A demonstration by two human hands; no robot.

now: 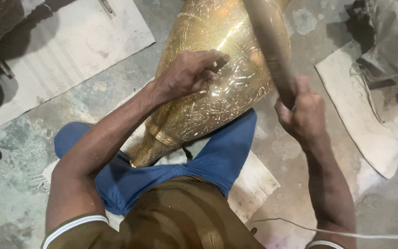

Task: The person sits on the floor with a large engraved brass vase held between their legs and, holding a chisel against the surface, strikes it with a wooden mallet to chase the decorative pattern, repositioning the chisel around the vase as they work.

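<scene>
A large engraved brass vase (pixel 208 101) lies tilted across my lap, its narrow neck pointing down to the left between my knees. My left hand (pixel 187 74) rests on the vase's belly and pinches a small dark chisel (pixel 219 62) against the metal. My right hand (pixel 302 113) grips the lower end of a thick wooden stick (pixel 270 44) that slants up over the vase's right side. I sit in blue trousers (pixel 217 159) on a pale wooden board (pixel 254 184).
Corrugated cardboard (pixel 65 50) lies on the concrete floor at the upper left. A grey cloth sheet (pixel 369 106) with dark tools lies at the right. A thin white cord (pixel 346 233) crosses the floor at the lower right.
</scene>
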